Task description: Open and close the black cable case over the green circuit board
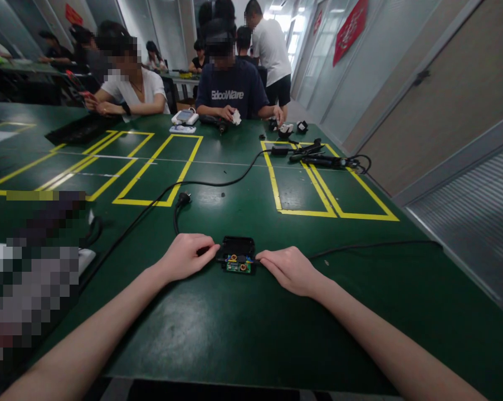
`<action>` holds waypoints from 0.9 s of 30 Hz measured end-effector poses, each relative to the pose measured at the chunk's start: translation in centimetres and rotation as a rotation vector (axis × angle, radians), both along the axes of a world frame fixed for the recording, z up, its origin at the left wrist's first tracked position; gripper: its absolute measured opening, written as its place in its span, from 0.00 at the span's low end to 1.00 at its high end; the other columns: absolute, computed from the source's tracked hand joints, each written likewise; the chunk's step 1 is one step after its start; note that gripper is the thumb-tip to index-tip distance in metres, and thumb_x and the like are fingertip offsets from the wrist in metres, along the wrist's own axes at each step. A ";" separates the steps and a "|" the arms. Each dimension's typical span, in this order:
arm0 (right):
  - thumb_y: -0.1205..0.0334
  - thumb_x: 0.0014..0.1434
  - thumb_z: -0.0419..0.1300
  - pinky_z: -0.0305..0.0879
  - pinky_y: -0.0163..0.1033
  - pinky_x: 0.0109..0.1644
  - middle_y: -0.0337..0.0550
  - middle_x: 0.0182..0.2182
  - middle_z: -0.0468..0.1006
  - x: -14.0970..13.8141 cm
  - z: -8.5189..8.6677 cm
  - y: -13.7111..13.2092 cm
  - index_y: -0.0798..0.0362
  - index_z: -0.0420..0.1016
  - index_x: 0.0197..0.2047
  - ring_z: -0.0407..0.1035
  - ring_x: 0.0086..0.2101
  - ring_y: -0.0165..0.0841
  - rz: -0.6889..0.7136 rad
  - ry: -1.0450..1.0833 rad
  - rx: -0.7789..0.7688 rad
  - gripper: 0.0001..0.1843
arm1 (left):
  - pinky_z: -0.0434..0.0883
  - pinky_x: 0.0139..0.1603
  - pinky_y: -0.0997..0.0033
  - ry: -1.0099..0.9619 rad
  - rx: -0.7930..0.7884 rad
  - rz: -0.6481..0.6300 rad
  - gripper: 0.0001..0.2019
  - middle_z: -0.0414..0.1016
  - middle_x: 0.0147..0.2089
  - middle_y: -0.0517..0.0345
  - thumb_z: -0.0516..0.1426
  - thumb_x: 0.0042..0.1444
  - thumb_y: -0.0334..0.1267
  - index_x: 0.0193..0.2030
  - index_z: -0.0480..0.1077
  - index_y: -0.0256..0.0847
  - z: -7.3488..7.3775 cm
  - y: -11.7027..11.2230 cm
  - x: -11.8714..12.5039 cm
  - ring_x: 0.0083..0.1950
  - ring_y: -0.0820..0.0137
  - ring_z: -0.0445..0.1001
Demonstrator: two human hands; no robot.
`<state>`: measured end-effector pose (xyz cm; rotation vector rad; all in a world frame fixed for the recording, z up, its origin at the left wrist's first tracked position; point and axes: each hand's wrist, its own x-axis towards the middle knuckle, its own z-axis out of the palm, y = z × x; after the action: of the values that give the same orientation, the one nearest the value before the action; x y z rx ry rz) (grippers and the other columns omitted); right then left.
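Observation:
A small black plastic case (238, 245) lies opened in front of me on the green table, with a green circuit board (239, 268) in it that carries copper coils and coloured wires. At the case's left end, my left hand (189, 257) pinches a black power cord (176, 220), whose plug (185, 198) rests on the table just beyond. My right hand (291, 270) pinches a black cable (360, 247) where it enters the case's right end; this cable runs off to the right. The fingertips hide the exact grip points.
Another long cord (211, 183) crosses the green table (251, 334), which bears yellow tape rectangles. Bundled black cables (324, 160) lie at the far right. Across from me a person in a dark T-shirt (230, 83) handles small parts; another in white (151, 89) sits left. A blurred area is at left.

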<state>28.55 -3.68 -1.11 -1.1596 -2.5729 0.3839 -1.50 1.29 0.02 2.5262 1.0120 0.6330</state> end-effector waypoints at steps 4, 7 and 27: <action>0.62 0.74 0.48 0.55 0.36 0.32 0.42 0.30 0.78 -0.5 -0.4 -0.1 0.52 0.72 0.33 0.71 0.27 0.30 -0.091 0.103 0.056 0.18 | 0.64 0.31 0.75 -0.012 0.024 -0.017 0.18 0.74 0.27 0.59 0.52 0.69 0.41 0.29 0.73 0.39 0.0 0.0 -0.3 0.27 0.73 0.72; 0.63 0.70 0.54 0.52 0.36 0.31 0.38 0.24 0.69 -1.1 -0.4 -0.2 0.51 0.62 0.24 0.63 0.25 0.29 -0.172 0.184 0.077 0.20 | 0.64 0.31 0.75 -0.018 0.025 -0.030 0.18 0.73 0.26 0.60 0.52 0.69 0.41 0.28 0.72 0.39 -0.1 0.0 -0.3 0.27 0.73 0.71; 0.68 0.66 0.53 0.59 0.37 0.37 0.42 0.30 0.82 -2.5 -0.4 0.7 0.50 0.78 0.41 0.74 0.32 0.36 -0.331 -0.001 0.104 0.11 | 0.53 0.29 0.72 0.127 -0.018 0.118 0.20 0.68 0.20 0.63 0.51 0.67 0.46 0.26 0.70 0.40 0.2 -0.1 1.9 0.23 0.72 0.65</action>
<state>26.07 -2.96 -1.56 -1.5104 -2.3122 0.1708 0.39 1.17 0.27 2.5330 1.2130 0.4977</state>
